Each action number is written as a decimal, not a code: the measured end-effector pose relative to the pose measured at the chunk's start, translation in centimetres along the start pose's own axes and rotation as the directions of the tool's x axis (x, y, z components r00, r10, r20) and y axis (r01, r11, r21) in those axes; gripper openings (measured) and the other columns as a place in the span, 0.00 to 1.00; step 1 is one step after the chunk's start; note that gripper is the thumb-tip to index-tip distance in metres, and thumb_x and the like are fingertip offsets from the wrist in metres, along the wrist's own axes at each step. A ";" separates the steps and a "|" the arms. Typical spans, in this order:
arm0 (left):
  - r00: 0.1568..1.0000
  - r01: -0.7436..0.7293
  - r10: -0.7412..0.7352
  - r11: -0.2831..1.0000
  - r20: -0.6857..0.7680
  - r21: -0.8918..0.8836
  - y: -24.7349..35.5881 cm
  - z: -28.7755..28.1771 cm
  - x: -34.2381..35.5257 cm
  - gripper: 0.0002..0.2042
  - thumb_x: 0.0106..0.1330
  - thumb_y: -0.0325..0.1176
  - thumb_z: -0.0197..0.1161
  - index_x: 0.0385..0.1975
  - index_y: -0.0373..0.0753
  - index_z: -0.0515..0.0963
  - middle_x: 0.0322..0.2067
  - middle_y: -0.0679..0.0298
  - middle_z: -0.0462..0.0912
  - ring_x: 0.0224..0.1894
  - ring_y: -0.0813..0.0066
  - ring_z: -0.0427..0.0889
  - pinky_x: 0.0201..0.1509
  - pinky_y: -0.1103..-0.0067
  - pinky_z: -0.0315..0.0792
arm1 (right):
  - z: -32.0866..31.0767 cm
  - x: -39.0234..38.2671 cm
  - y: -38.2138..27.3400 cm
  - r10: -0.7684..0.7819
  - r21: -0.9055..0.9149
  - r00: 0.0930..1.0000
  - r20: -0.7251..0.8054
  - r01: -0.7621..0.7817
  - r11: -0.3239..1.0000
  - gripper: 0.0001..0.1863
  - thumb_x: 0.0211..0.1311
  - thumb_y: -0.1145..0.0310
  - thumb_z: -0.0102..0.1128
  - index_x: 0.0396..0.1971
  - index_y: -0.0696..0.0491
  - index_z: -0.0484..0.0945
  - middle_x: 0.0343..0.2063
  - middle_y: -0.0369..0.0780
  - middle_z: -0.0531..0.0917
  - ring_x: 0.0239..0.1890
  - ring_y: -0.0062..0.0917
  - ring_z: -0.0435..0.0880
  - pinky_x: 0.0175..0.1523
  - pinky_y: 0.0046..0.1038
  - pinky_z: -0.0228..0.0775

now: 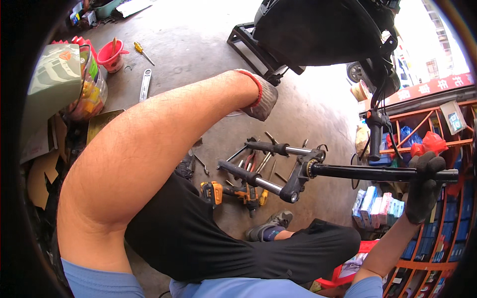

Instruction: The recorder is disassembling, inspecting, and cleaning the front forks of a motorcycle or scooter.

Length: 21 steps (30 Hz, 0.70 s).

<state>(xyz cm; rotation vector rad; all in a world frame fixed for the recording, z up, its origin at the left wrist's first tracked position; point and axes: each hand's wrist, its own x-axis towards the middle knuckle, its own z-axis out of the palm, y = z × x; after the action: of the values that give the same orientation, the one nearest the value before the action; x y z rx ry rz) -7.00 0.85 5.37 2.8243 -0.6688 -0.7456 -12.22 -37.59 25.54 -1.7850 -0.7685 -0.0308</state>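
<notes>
My right hand (422, 184), in a dark glove, grips the black steering tube (367, 173) of a fork assembly near its far end. The tube runs left to a clamp (298, 181) with two chrome legs and black lower tubes, held over the floor. My left hand (258, 99), in a grey glove with a red cuff, is stretched forward below the dark vehicle body, apart from the fork; its fingers are mostly hidden. A cordless drill (246, 196), a yellow-black battery tool (211, 193) and several loose hand tools (268, 161) lie beneath the fork.
The dark vehicle body (318, 30) with hanging handlebar (375, 136) stands on a black frame (248, 47). Orange shelves (422, 265) line the right. A wrench (145, 87), screwdriver (141, 49), pink bucket (112, 64) and container (89, 99) sit left. My foot (258, 233) is below the drill.
</notes>
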 end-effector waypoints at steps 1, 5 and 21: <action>1.000 -0.010 0.010 1.000 -0.002 -0.001 -0.2 0.4 0.2 0.26 0.57 0.39 0.58 0.58 0.38 0.77 0.54 0.51 0.81 0.58 0.55 0.79 0.61 0.66 0.72 | 0.0 0.3 0.0 -0.010 -0.094 0.989 0.149 0.024 0.995 0.24 0.59 0.55 0.71 0.45 0.53 0.69 0.36 0.35 0.67 0.39 0.22 0.64 0.48 0.29 0.59; 1.000 -0.012 0.012 1.000 0.009 0.016 0.5 -0.8 0.1 0.27 0.58 0.40 0.58 0.58 0.37 0.77 0.54 0.52 0.81 0.58 0.55 0.79 0.61 0.66 0.72 | 0.1 -0.1 -0.8 -0.046 -0.103 0.992 0.120 0.058 0.993 0.25 0.59 0.54 0.70 0.45 0.54 0.69 0.37 0.36 0.68 0.40 0.23 0.65 0.47 0.30 0.60; 1.000 0.012 -0.012 1.000 0.003 -0.020 0.6 -0.7 -0.4 0.26 0.59 0.40 0.58 0.58 0.38 0.76 0.55 0.52 0.80 0.58 0.56 0.78 0.63 0.66 0.71 | 0.5 -0.2 -0.8 -0.006 -0.119 0.990 0.138 0.022 0.993 0.24 0.61 0.52 0.68 0.42 0.52 0.68 0.35 0.35 0.64 0.38 0.23 0.64 0.46 0.29 0.59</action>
<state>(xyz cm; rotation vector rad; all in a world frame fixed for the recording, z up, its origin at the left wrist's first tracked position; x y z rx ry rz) -7.20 0.47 6.26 2.8123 -0.6425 -0.7539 -13.00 -37.11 25.93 -1.9113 -0.8940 0.0377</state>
